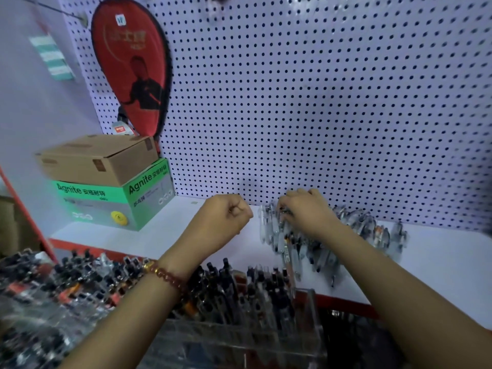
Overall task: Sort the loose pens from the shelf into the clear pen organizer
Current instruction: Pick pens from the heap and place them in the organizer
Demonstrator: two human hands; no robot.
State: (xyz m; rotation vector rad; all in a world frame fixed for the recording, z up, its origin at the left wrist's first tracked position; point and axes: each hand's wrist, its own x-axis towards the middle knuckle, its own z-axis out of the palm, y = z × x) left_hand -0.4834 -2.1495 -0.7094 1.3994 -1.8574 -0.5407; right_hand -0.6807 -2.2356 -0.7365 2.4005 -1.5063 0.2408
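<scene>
**Hands at the pen heap on the shelf**

The loose pens (332,243), slim barrels of clear plastic with dark tips, lie heaped on the smooth white shelf (439,257) against the perforated pegboard (319,102). The right hand (306,211) rests on the heap with its fingers (283,209) bent down among the pens; blur hides whether they pinch any. The left hand (223,219) hangs just beside it, curled into a fist with nothing seen inside. Below stands the clear pen organizer (306,328), glossy, angular acrylic, crowded with upright pens.
</scene>
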